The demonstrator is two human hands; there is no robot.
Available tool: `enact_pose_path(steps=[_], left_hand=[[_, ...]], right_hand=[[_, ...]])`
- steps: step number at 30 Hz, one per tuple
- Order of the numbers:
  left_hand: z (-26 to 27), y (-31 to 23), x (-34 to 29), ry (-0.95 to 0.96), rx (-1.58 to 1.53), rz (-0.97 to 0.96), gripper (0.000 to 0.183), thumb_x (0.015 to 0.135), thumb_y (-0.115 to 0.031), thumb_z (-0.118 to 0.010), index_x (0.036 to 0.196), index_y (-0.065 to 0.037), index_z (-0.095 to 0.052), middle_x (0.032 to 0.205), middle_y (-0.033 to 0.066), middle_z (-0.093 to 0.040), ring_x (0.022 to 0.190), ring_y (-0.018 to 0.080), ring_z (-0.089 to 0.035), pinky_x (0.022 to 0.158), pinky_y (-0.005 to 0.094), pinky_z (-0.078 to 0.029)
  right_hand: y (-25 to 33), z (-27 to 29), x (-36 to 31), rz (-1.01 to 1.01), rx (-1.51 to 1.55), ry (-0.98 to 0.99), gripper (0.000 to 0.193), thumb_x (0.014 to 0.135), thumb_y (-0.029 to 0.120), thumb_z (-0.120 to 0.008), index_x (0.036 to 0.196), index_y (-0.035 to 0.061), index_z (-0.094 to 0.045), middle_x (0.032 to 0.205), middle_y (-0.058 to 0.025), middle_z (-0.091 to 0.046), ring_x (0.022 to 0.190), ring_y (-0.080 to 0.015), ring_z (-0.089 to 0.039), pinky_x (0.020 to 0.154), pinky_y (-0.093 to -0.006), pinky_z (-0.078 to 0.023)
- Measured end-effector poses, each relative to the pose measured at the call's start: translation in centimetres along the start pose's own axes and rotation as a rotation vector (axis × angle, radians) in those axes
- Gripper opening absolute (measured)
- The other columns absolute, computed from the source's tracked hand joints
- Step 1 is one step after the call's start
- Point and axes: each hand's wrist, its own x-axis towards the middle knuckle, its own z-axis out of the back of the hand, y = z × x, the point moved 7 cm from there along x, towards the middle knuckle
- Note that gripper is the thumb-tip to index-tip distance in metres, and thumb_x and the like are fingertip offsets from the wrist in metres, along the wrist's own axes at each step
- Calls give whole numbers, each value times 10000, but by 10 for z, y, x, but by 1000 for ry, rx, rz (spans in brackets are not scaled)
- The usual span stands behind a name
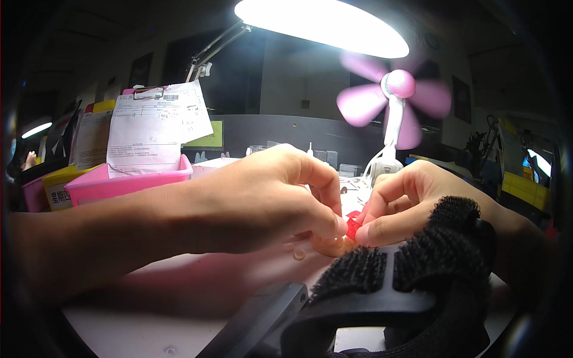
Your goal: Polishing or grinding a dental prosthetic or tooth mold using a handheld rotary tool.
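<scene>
One small red piece, glossy and too tiny to name more closely, sits pinched between both hands just above the white worktop, right under the bright lamp head, probably so the fine detail is easy to see. The left hand is curled nearly closed, its thumb and forefinger tips pressed on the piece's left side; the right hand mirrors it, fingers folded in and the thumb tip bearing on the right side. Both forearms lie low along the table, which looks like a way of steadying the fingertips for close work.

Just below the pinch lie a few pale, translucent beads or small rings on the worktop, close enough to reach without shifting the wrists; whether they touch the hands is hard to tell. In the foreground, a black hook-and-loop strap on a dark grey bracket crosses the lower view and hides part of the right wrist.

Farther back, a small desk fan with pink blades on a white stand stands behind the right hand, its blades blurred. To the left, a pink plastic bin holds a clipped sheaf of printed white paper propped upright, likely to keep it readable and off the work area. A yellow bin stands beside it.
</scene>
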Motion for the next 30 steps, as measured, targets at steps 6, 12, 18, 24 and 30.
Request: enact_pose_path(steps=[6,12,18,24,30], left_hand=[[-2,2,-4,24,-124,34,188,926,-155,-774,968,26,-743,998,100,-743,1001,152,-678,975,321,-483],[-2,-3,-5,4,52,25,209,930,-169,-777,963,34,-741,969,91,-732,998,150,-674,982,329,-490],[-4,-14,-2,23,195,-22,268,936,-212,-766,936,50,-710,959,110,-710,1002,170,-673,955,442,-585],[-6,-15,-1,55,266,-66,265,928,-231,-757,939,30,-715,970,118,-703,1014,211,-685,974,468,-590],[-5,-10,2,53,174,12,232,882,-204,-730,902,25,-700,919,140,-711,927,234,-687,890,432,-545]], right_hand=[[1,-2,-3,55,36,71,146,854,107,-854,870,-16,-775,924,-73,-720,913,-132,-698,850,-253,-525],[-2,2,2,114,-138,14,127,841,86,-865,891,-10,-799,967,-100,-688,977,-181,-692,976,-328,-504],[-1,2,2,125,-221,7,128,839,89,-869,895,-6,-803,971,-94,-687,960,-181,-692,989,-347,-508],[0,2,2,111,-189,10,125,837,85,-868,897,-5,-806,970,-93,-688,959,-174,-686,982,-336,-508],[3,1,0,110,-232,-4,121,834,79,-866,904,-2,-809,960,-94,-691,958,-175,-683,976,-334,-509]])
